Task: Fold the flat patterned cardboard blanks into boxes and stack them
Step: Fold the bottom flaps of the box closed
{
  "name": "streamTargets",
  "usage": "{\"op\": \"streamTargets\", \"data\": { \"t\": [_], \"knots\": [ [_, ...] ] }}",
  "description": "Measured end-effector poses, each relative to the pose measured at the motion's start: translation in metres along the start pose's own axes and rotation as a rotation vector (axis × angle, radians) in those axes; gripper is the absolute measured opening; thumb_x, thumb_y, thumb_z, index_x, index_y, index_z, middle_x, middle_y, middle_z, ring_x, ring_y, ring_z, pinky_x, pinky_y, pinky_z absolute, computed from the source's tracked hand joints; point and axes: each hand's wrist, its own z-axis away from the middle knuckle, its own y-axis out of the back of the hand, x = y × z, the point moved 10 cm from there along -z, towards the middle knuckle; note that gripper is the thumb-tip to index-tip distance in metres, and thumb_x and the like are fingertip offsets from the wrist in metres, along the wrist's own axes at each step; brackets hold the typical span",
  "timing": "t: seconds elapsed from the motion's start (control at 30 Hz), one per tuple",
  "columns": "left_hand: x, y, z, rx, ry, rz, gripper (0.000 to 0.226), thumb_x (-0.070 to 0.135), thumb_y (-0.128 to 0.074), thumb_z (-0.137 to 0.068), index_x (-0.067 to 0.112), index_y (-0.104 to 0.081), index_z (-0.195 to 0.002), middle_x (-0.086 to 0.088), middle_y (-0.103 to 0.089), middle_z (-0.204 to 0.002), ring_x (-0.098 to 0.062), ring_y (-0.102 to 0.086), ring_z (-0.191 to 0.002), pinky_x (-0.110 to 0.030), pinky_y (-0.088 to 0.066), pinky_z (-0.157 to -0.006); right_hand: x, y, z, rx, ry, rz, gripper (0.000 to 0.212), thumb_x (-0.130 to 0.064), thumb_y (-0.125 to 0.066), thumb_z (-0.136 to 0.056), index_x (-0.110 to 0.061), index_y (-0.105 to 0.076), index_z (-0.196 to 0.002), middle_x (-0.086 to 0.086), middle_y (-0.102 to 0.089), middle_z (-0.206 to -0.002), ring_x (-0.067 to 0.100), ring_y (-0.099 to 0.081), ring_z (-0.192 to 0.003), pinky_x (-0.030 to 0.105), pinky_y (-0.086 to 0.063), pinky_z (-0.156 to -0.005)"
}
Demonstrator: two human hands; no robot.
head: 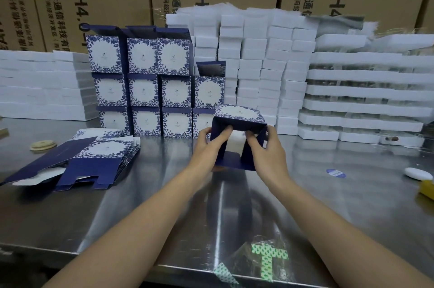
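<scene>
Both hands work a half-formed blue-and-white box (238,132) held just above the steel surface (141,205). The left hand (209,147) grips its left wall, fingers curled inside; the right hand (267,149) pinches the right flap, though motion blur obscures the exact hold. Finished boxes (150,85) stand stacked behind; flat blanks (94,156) lie piled at left.

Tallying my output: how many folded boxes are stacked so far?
11 boxes: three in the top row, four in the middle, four at the bottom. More may hide behind.
</scene>
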Motion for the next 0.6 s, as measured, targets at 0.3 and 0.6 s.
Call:
{"op": "streamTargets", "data": {
  "t": [0.3,0.6],
  "knots": [
    [0.001,0.005,-0.007,0.108,-0.071,-0.249,0.031,0.042,-0.051,-0.110,0.017,-0.060,-0.126,-0.009,-0.070,-0.114,-0.020,-0.072,-0.088,-0.027,-0.057,-0.052,0.005,0.002,-0.005,-0.013,0.027,0.019,0.026,-0.034,-0.060,-0.106,-0.033,-0.058,-0.132,-0.005,-0.066,-0.122,0.005,-0.069,-0.101,0.030,-0.057,-0.086],
    [-0.013,0.006,-0.015,-0.025,0.133,-0.178,0.026,0.029,-0.068,-0.092,0.023,-0.066,-0.118,-0.002,-0.075,-0.111,-0.020,-0.073,-0.093,-0.040,-0.065,-0.072,0.017,-0.007,-0.006,-0.142,-0.083,-0.066,0.044,-0.045,-0.072,-0.096,-0.036,-0.057,-0.137,-0.021,-0.065,-0.124,0.003,-0.072,-0.100,0.030,-0.060,-0.086]
  ]
}}
